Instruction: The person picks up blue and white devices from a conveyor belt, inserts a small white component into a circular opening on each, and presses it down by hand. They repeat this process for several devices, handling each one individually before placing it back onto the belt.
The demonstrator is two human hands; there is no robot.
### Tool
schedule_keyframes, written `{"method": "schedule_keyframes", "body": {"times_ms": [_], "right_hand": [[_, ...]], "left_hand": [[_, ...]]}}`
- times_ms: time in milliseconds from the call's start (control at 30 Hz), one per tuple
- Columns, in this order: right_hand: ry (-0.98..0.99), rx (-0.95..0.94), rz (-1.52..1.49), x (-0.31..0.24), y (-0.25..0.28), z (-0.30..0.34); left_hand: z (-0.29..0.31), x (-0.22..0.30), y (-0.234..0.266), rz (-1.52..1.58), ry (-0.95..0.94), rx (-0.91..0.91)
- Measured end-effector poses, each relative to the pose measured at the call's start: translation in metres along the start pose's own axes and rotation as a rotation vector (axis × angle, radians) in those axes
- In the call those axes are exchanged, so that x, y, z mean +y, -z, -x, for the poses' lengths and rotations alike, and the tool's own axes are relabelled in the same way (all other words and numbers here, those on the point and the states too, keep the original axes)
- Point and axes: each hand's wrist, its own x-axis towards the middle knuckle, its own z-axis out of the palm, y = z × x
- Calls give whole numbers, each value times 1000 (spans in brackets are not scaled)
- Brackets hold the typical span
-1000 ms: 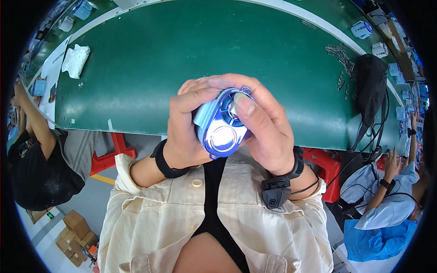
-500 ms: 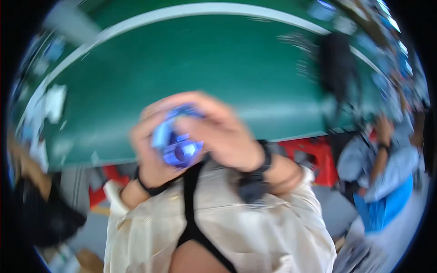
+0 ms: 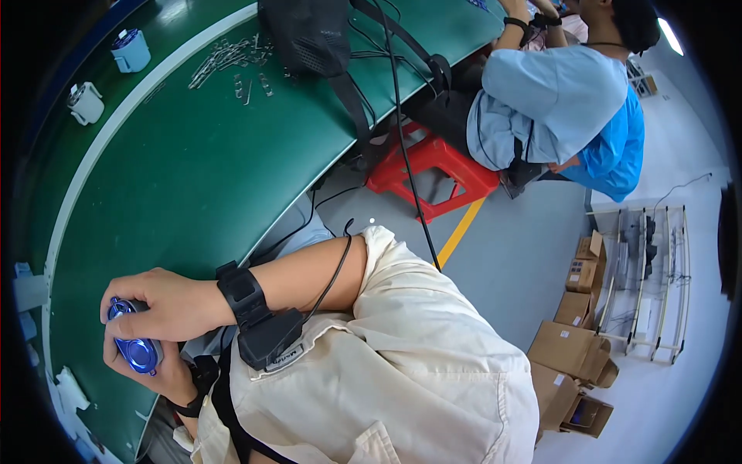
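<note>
Low at the left of the view, over the near edge of the green table, both my hands close around a small shiny blue object. It has a rounded, glossy face with a metallic rim, and my fingers cover part of it; I cannot make out its kind. My right hand lies across its upper part, fingers curled over the far side and thumb pressed on its face. My left hand supports it from below, largely hidden behind the object and the right hand. A black strap device sits on my right wrist.
A black bag with straps and cables lies on the table beside loose metal parts. Two lidded cups stand beyond the white strip. A seated person, a red stool and cardboard boxes are to the right.
My view has swung to the right, so the hands now appear at the lower left. The blue object, blurred before, is still between both hands; its glossy face now shows.
</note>
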Motion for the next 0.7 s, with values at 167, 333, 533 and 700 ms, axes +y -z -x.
{"method": "schedule_keyframes", "body": {"times_ms": [167,333,533,700], "right_hand": [[55,2,-49,4,1,-1],[-13,-42,-138,6,-1,-10],[-26,-68,-18,-58,59,-43],[-124,197,386,-88,141,-137]], "left_hand": [[-2,6,1,-82,15,2],[0,14,6,-240,26,-65],[-31,33,7,161,-93,-125],[-43,35,18,394,114,-93]]}}
